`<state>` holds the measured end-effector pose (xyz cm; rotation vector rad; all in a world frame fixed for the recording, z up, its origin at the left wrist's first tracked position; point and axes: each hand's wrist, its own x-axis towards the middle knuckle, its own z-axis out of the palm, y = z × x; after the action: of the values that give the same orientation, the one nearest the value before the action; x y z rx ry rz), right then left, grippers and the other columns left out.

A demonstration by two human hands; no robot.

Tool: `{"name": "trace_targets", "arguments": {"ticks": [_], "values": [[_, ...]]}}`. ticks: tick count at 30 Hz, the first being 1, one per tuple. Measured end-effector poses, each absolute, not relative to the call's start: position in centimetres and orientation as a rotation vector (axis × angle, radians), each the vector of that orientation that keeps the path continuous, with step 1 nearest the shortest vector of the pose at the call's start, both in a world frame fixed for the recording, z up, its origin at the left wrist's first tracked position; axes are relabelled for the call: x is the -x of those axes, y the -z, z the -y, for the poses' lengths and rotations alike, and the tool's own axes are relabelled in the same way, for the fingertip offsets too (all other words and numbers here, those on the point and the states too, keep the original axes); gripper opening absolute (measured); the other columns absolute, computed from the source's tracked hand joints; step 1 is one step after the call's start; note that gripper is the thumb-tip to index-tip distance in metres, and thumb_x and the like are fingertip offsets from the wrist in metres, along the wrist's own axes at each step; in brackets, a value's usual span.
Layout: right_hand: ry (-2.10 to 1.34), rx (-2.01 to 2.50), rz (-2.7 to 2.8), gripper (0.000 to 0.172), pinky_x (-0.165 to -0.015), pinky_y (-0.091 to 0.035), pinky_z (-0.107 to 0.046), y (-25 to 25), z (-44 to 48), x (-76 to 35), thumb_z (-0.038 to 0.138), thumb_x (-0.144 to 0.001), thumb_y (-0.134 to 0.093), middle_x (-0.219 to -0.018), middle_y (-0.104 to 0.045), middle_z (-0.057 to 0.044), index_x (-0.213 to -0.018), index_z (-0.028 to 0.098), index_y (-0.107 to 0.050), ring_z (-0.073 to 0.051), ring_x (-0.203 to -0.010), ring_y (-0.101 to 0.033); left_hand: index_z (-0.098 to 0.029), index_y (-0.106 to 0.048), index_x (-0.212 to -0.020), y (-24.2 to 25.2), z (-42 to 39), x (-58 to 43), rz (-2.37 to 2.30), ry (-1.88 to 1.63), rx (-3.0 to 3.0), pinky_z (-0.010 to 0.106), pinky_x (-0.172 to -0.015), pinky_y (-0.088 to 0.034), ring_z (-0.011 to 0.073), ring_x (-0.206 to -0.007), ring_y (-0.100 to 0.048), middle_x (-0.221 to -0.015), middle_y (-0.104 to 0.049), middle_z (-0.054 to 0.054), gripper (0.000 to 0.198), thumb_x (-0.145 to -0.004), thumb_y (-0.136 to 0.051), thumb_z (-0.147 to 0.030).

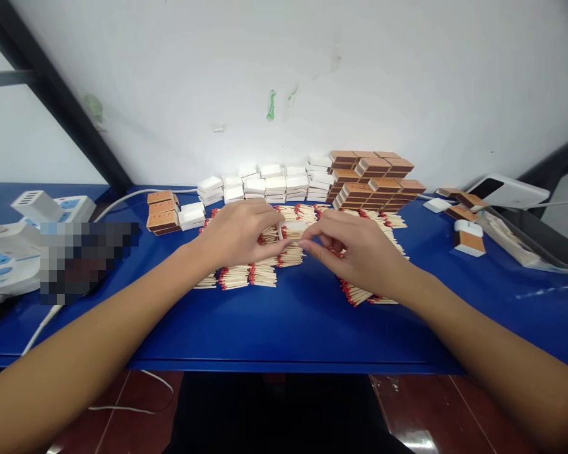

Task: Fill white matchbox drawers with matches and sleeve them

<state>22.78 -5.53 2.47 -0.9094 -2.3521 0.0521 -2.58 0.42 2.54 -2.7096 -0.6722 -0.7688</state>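
Note:
Between my two hands is a small white matchbox tray (294,225) with some matchsticks inside. My left hand (240,231) grips its left end between thumb and fingers. At the right end, my right hand (362,247) has thumb and forefinger pinched together on the tray's edge; whether they also hold a matchstick is hidden. Red-tipped matchsticks (234,278) lie in small bundles under and around my left hand. More matchsticks (355,293) lie beneath my right hand, partly covered by it.
White trays (275,183) stand stacked along the wall, beside piled brown matchboxes (378,189). A smaller matchbox pile (163,217) is at left. Power strips (9,265) and cables occupy the far left. A white device (508,191) and loose matchboxes (469,241) lie on the right.

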Motion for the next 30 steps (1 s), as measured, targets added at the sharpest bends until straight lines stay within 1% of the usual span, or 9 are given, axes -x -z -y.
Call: {"name": "trace_targets", "arguments": {"ticks": [4, 8, 11, 16, 21, 30], "values": [[-0.24, 0.898, 2.553, 0.018, -0.071, -0.048, -0.031, -1.6, 5.5, -22.6, 0.026, -0.107, -0.059, -0.092, -0.07, -0.005, -0.106, 0.02, -0.076, -0.017, -0.077, -0.065, -0.016, -0.076, -0.097, -2.3, -1.2, 3.1, 0.714, 0.768, 2.652, 0.034, -0.067, -0.051, 0.0232, -0.082, -0.072, -0.084, -0.076, 0.008, 0.038, -0.103, -0.059, -0.049], [-0.301, 0.93, 2.618, 0.02, -0.074, -0.05, -0.031, -0.7, 5.3, -22.3, 0.024, -0.107, -0.059, -0.098, -0.071, -0.006, -0.109, 0.021, -0.079, -0.018, -0.082, -0.068, -0.015, -0.076, -0.098, -2.2, -1.2, 3.1, 0.736, 0.717, 2.658, 0.034, -0.068, -0.051, 0.0239, -0.084, -0.072, -0.086, -0.076, 0.008, 0.037, -0.102, -0.06, -0.049], [-0.311, 0.945, 2.606, 0.019, -0.073, -0.05, -0.03, -0.6, 5.3, -22.1, 0.023, -0.107, -0.06, -0.1, -0.073, -0.007, -0.107, 0.02, -0.078, -0.018, -0.081, -0.069, -0.015, -0.076, -0.099, -2.3, -1.1, 3.0, 0.745, 0.692, 2.675, 0.034, -0.069, -0.052, 0.0245, -0.087, -0.073, -0.088, -0.077, 0.009, 0.037, -0.102, -0.06, -0.048], [-0.304, 0.945, 2.588, 0.016, -0.071, -0.05, -0.03, -0.7, 5.3, -22.1, 0.021, -0.105, -0.061, -0.099, -0.074, -0.006, -0.104, 0.02, -0.077, -0.017, -0.079, -0.068, -0.016, -0.076, -0.1, -2.5, -1.0, 3.1, 0.74, 0.687, 2.668, 0.034, -0.069, -0.051, 0.0243, -0.086, -0.072, -0.087, -0.077, 0.009, 0.036, -0.102, -0.06, -0.049], [-0.339, 0.965, 2.602, 0.013, -0.066, -0.047, -0.029, -0.8, 5.3, -22.1, 0.02, -0.103, -0.063, -0.099, -0.074, -0.006, -0.101, 0.02, -0.076, -0.016, -0.075, -0.065, -0.016, -0.076, -0.102, -2.5, -1.0, 3.1, 0.729, 0.68, 2.685, 0.035, -0.069, -0.051, 0.0244, -0.086, -0.072, -0.088, -0.077, 0.009, 0.036, -0.103, -0.059, -0.047], [-0.303, 0.991, 2.601, 0.015, -0.069, -0.049, -0.03, -0.8, 5.4, -22.0, 0.022, -0.105, -0.062, -0.1, -0.074, -0.006, -0.103, 0.019, -0.077, -0.016, -0.078, -0.067, -0.015, -0.076, -0.101, -2.5, -1.0, 3.0, 0.749, 0.656, 2.67, 0.036, -0.069, -0.051, 0.0248, -0.087, -0.072, -0.09, -0.077, 0.009, 0.038, -0.103, -0.058, -0.049]]}}
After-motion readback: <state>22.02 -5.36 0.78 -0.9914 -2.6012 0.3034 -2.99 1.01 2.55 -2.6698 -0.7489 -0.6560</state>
